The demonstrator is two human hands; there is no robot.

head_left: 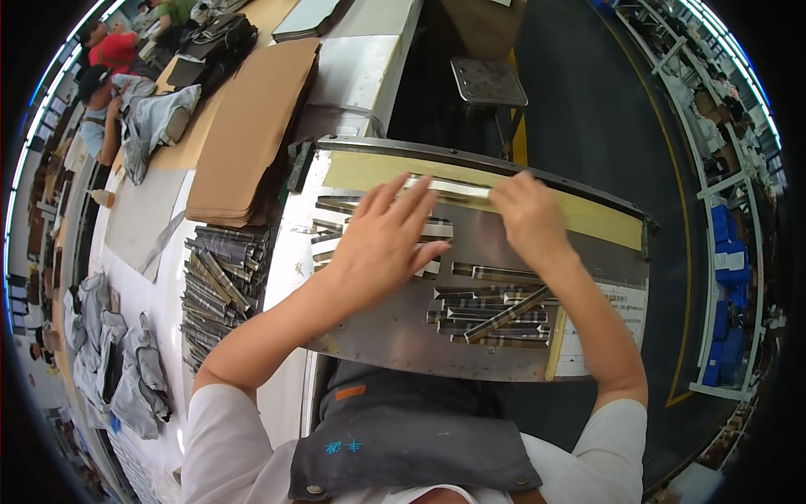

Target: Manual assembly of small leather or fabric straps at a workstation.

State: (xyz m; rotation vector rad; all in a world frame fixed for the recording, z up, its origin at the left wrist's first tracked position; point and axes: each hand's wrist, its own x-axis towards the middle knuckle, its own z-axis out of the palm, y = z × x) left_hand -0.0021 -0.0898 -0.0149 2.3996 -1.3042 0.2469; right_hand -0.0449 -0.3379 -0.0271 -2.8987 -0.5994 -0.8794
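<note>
1. The white strip lies toward 12 o'clock on the desk; probably light, thin, bendable.
2. Best held by its 9 and 3 o'clock ends.
3. Left hand: grip wide. Right hand: bunched at 3 o'clock; cannot tell if pinching.

Left of the board lies a pile of strips, with cardboard behind it. On the board, one strip lies near the far edge; loose strips lie nearer, left of a paper sheet. Behind stands a stool. Far right, a rack holds what may be bins.
</note>
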